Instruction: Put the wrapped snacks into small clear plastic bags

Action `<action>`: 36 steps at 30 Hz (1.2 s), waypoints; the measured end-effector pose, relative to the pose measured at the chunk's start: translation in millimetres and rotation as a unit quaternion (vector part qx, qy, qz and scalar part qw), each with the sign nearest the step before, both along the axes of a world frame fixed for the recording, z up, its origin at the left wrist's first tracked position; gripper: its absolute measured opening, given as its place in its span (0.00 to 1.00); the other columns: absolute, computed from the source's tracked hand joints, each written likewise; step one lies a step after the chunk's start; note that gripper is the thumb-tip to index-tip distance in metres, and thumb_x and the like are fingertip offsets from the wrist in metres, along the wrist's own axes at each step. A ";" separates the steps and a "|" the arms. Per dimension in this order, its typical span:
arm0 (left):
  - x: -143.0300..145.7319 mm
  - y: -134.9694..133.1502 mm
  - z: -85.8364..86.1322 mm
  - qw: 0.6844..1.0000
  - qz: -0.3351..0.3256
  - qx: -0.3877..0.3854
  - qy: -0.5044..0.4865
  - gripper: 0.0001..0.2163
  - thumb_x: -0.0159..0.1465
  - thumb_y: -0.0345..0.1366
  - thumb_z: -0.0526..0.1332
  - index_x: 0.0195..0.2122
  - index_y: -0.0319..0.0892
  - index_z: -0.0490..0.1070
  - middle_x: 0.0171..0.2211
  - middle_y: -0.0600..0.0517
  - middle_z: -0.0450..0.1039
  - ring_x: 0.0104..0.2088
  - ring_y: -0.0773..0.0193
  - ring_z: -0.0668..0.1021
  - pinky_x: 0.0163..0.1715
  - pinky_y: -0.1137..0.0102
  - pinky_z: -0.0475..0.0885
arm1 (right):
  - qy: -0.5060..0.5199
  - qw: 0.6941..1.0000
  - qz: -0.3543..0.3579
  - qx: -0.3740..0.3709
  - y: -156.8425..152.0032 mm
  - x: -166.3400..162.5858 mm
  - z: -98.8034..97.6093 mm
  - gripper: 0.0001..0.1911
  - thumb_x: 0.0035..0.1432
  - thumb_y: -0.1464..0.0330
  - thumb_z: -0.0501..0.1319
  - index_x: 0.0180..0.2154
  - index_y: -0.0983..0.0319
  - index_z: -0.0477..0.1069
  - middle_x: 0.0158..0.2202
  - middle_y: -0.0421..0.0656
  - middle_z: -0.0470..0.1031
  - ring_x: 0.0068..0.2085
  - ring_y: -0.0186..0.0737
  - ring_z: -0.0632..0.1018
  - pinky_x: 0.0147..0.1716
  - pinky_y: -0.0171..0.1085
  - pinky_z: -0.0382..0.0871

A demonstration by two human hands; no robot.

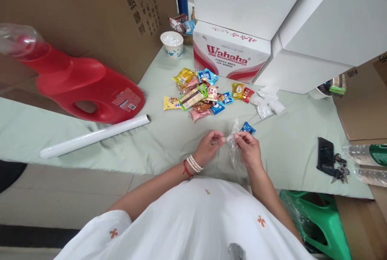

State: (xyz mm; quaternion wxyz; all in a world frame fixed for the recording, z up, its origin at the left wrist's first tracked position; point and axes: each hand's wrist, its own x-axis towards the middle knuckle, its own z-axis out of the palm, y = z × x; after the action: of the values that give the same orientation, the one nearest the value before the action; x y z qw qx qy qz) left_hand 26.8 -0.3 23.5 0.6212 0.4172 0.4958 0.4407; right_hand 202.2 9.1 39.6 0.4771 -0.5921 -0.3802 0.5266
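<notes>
Both my hands pinch a small clear plastic bag (pixel 233 143) just above the pale green cloth (pixel 169 139). My left hand (pixel 209 146), with a bead bracelet and red string at the wrist, grips the bag's top edge with closed fingers. My right hand (pixel 249 149) holds the other side, fingers also closed. A blue snack packet (pixel 248 128) lies just beyond my right hand. Farther back sits a pile of assorted snack packets (pixel 203 92) in yellow, blue, pink and red wrappers. More clear bags (pixel 267 102) lie to the right of the pile.
A red detergent jug (pixel 87 84) lies on its side at left, a white roll (pixel 93 136) in front of it. A Wahaha carton (pixel 231 52), white boxes and a paper cup (pixel 172 43) stand behind. A phone with keys (pixel 326 155) and a green stool (pixel 320 219) are at right.
</notes>
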 end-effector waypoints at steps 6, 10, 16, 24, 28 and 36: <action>10.0 4.1 -8.8 1.000 -0.004 -0.026 -0.007 0.16 0.55 0.48 0.71 0.29 0.41 0.71 0.26 0.56 0.71 0.30 0.67 0.72 0.35 0.69 0.68 | -0.034 0.999 -0.007 0.021 -1.3 -5.5 1.8 0.23 0.56 0.48 0.68 0.42 0.59 0.77 0.37 0.43 0.77 0.37 0.40 0.74 0.37 0.38 0.69; 5.4 7.0 -10.4 0.999 0.026 -0.036 -0.026 0.17 0.54 0.49 0.72 0.30 0.41 0.70 0.26 0.56 0.70 0.29 0.68 0.71 0.34 0.70 0.67 | -0.118 0.989 0.092 0.021 -9.7 4.7 0.8 0.27 0.49 0.49 0.74 0.44 0.59 0.78 0.45 0.46 0.79 0.46 0.46 0.77 0.43 0.40 0.71; -0.7 6.8 -12.3 0.996 0.033 -0.054 -0.059 0.19 0.56 0.52 0.70 0.32 0.43 0.68 0.27 0.56 0.71 0.29 0.68 0.73 0.33 0.70 0.69 | 0.003 0.997 0.051 -0.057 -15.2 12.4 -5.0 0.25 0.55 0.44 0.68 0.39 0.59 0.79 0.41 0.44 0.79 0.40 0.44 0.77 0.39 0.41 0.74; -6.4 1.3 -13.4 0.983 0.144 0.017 0.110 0.17 0.52 0.42 0.72 0.39 0.43 0.70 0.33 0.55 0.71 0.34 0.65 0.72 0.35 0.70 0.68 | -0.052 0.998 0.038 -0.024 -13.8 2.3 -12.5 0.19 0.54 0.49 0.71 0.36 0.58 0.82 0.33 0.42 0.77 0.31 0.39 0.71 0.31 0.37 0.68; -1.7 -1.9 -0.6 0.987 0.073 0.062 0.131 0.14 0.62 0.49 0.66 0.32 0.43 0.71 0.26 0.57 0.66 0.29 0.66 0.69 0.33 0.69 0.66 | -0.125 0.987 0.054 0.089 -17.9 -9.3 -11.5 0.12 0.57 0.56 0.70 0.37 0.55 0.85 0.36 0.43 0.77 0.38 0.41 0.74 0.39 0.39 0.69; 9.5 7.3 -1.2 0.995 0.036 -0.046 -0.081 0.22 0.56 0.57 0.70 0.30 0.42 0.70 0.25 0.56 0.68 0.27 0.69 0.70 0.28 0.72 0.65 | -0.059 0.994 0.064 0.072 -23.9 -19.6 -10.1 0.12 0.61 0.56 0.69 0.42 0.53 0.85 0.41 0.43 0.82 0.45 0.44 0.78 0.50 0.43 0.70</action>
State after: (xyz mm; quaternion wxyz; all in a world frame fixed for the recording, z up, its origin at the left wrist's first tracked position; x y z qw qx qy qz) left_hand 36.4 7.0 22.3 0.6618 0.3330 0.4785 0.4714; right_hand 182.6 -14.8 29.5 0.4607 -0.5605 -0.4817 0.4915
